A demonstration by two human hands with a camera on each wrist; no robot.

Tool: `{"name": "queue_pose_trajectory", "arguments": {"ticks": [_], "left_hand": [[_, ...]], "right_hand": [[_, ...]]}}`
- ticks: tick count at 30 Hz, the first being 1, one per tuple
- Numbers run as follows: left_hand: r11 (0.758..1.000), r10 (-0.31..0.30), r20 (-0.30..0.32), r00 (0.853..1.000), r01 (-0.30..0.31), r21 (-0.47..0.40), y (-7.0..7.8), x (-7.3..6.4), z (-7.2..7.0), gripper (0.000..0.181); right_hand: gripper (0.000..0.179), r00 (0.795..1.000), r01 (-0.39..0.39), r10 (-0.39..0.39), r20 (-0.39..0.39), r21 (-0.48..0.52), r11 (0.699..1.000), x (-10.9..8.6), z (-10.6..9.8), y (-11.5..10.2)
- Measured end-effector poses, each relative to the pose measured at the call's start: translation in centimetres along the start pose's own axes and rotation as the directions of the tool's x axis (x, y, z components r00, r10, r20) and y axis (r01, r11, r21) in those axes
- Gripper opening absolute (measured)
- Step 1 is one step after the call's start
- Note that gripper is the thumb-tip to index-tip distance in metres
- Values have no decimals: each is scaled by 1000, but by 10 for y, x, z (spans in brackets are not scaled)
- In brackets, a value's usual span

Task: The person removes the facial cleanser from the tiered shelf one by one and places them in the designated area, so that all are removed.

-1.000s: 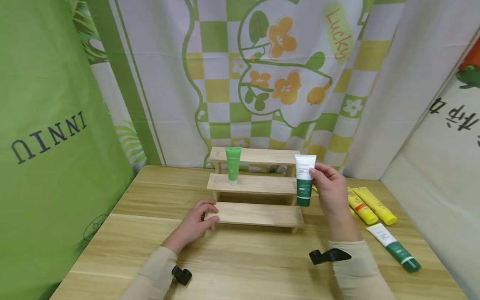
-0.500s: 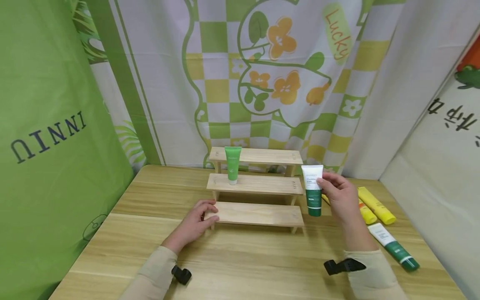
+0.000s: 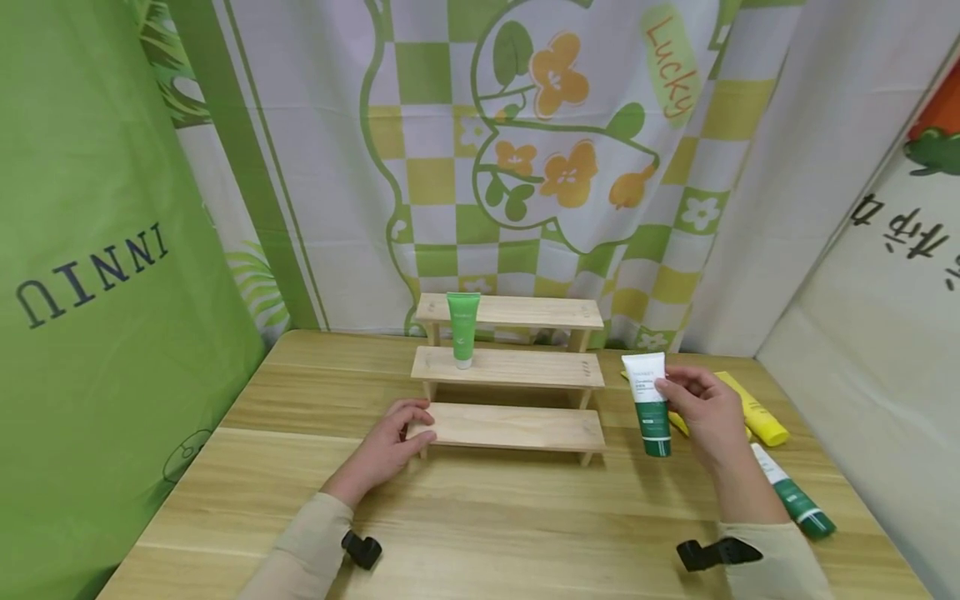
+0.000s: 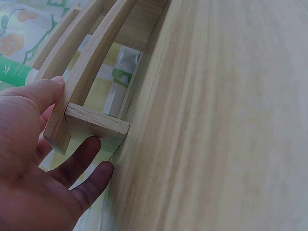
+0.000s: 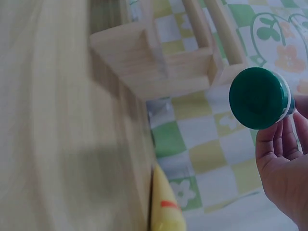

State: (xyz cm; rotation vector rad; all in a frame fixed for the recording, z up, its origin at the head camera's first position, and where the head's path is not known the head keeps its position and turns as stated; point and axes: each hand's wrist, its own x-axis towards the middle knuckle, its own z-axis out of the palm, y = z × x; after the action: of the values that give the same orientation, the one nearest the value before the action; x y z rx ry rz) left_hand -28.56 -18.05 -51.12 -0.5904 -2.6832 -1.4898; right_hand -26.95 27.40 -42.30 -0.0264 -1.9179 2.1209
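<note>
A white and dark green squeeze tube (image 3: 649, 408) hangs upright, cap down, above the table right of the wooden rack; my right hand (image 3: 705, 412) pinches it by its white upper side. In the right wrist view its green cap (image 5: 257, 98) faces the camera. My left hand (image 3: 390, 437) grips the left end of the three-step wooden rack (image 3: 517, 427) at its lowest shelf. The left wrist view shows the thumb on top of that shelf (image 4: 79, 82) and other fingers below. A light green tube (image 3: 463, 332) stands cap down on the middle shelf, toward the left.
Several yellow tubes (image 3: 761, 417) lie behind my right hand, partly hidden by it. Another white and green tube (image 3: 802, 504) lies at the table's right side. Printed curtains (image 3: 525, 167) hang behind and on both sides of the wooden table (image 3: 480, 525).
My right hand has moved right and down, carrying the white and green tube away from the rack, toward the yellow tubes. My left hand has stayed on the rack's end.
</note>
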Motion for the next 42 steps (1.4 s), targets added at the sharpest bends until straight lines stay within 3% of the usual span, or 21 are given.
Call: {"name": "queue_pose_trajectory", "arguments": {"ticks": [6,12,19,23,27,32,42], "left_hand": [[1000,-10,10,1000,10,-4,1,1,0,16],[1000,-8,3,1000,8,-5,2,2,-2,17],[1000,5,1,1000,-5,-7,1,2,-3,19],[1000,6,-4,1000,-6,-7,0,2,-2,18],[1000,1,3,1000,-1,-4,0,1,-1,17],[1000,-8,0,1000,8,-15,0,0,-1,16],[1000,11,-5,1000,-11,-7,-3,0,0,16]], "right_hand": [[14,998,-66,66,-11,-96,993,-9,-24,9],[18,996,-85,85,-10,-224,971,-12,-46,16],[37,986,-153,166,-10,-447,882,-17,-64,22],[47,977,-187,213,-13,-526,829,-19,-70,26],[49,967,-218,254,-14,-562,798,-24,-78,30],[47,969,-196,246,-1,-605,772,-26,-80,33],[44,973,-162,229,-3,-716,680,-27,-84,32]]}}
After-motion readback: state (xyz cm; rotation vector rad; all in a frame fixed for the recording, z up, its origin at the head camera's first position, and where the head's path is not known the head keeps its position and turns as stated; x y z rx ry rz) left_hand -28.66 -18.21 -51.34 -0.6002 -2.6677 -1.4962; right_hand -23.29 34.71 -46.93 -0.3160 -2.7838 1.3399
